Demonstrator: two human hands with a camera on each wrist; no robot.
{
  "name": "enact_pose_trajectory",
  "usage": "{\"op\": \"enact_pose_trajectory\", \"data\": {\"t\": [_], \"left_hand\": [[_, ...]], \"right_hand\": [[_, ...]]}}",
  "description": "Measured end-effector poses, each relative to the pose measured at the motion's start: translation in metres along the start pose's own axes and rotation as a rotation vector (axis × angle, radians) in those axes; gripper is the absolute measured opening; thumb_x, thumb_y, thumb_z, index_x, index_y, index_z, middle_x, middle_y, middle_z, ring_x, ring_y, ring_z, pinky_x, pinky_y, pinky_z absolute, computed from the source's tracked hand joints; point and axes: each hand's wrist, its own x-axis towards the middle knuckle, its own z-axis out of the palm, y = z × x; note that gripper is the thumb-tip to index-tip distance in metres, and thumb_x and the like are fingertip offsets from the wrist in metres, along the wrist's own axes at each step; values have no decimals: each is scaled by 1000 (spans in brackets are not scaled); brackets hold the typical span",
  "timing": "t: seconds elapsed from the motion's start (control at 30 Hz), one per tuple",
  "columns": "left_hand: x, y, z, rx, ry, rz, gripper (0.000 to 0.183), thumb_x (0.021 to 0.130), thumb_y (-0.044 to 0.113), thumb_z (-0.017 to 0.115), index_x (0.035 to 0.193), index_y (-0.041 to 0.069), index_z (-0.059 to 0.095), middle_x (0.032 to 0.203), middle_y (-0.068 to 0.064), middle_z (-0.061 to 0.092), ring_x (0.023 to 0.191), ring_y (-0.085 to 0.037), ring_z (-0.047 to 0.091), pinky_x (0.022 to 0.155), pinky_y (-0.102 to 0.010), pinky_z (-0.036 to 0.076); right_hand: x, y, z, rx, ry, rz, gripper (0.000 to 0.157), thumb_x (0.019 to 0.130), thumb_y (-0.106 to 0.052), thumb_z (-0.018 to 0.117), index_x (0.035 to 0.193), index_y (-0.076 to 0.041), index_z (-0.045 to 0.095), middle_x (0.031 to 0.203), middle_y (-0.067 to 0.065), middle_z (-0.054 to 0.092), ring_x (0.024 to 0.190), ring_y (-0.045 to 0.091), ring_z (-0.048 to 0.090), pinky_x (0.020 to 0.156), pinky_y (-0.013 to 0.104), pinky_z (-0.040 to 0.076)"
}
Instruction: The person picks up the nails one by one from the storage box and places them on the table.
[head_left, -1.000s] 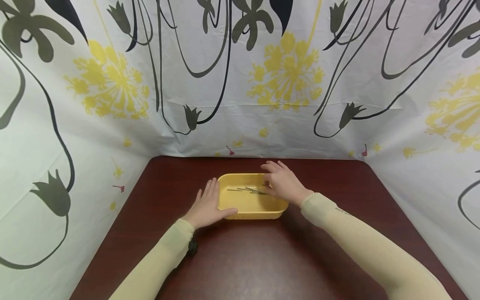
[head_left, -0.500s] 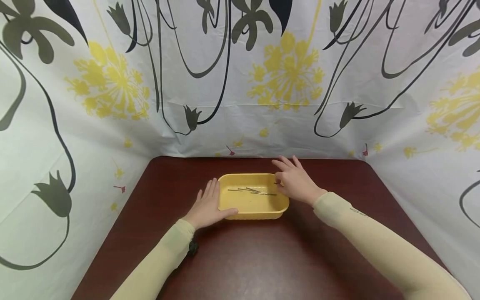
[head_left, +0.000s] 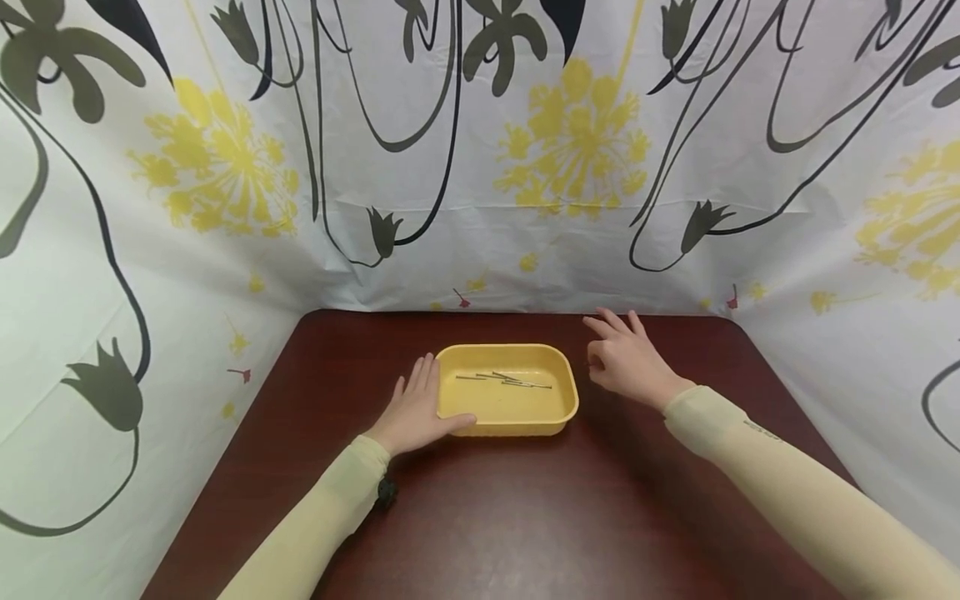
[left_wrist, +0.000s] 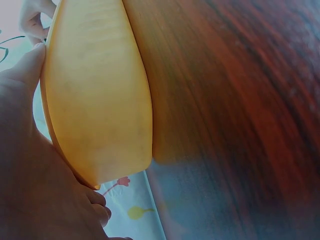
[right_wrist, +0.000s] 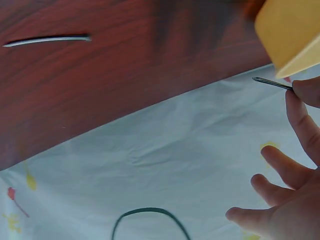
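A yellow plastic tray (head_left: pixel 495 412) stands on the table, with several thin nails (head_left: pixel 517 383) lying loosely inside. My left hand (head_left: pixel 411 417) rests against the tray's left end, fingers straight along the side and thumb over the near rim. To the right of the tray, my right hand (head_left: pixel 633 367) hovers above the table. It pinches a nail (right_wrist: pixel 272 83) between thumb and index finger, the pointed end sticking out; the other fingers are spread. Another nail (right_wrist: pixel 47 40) lies on the table in the right wrist view; in the head view I cannot make it out.
The dark red-brown table (head_left: pixel 480 508) reaches back to a white cloth (head_left: pixel 480 183) patterned with flowers, which hangs behind it and along both sides. A dark object (head_left: pixel 386 493) sits under the left wrist.
My right hand has moved right, from over the tray's right part to beyond its right rim, carrying the nail. The left hand and the tray have stayed put.
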Motion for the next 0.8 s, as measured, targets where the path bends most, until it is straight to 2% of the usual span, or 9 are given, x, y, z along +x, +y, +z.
{"op": "enact_pose_trajectory", "data": {"t": [0.53,0.8], "left_hand": [[1,-1,1,-7,-9,-10,124,81,81,58,161,5,1,168,-10,-5,154,-26,-1,118,-58,10],[3,-4,4,-4,6,-5,126,80,83,57,161,3,4,168,-10,-4,154,-26,-1,118,-58,11]], "right_hand": [[-48,43,19,-4,-102,122,26,73,-11,77,61,-25,58,141,22,53,142,48,29,104,80,11],[-64,58,27,6,-117,155,27,73,-11,77,60,-25,57,140,22,54,141,46,30,102,81,10]]}}
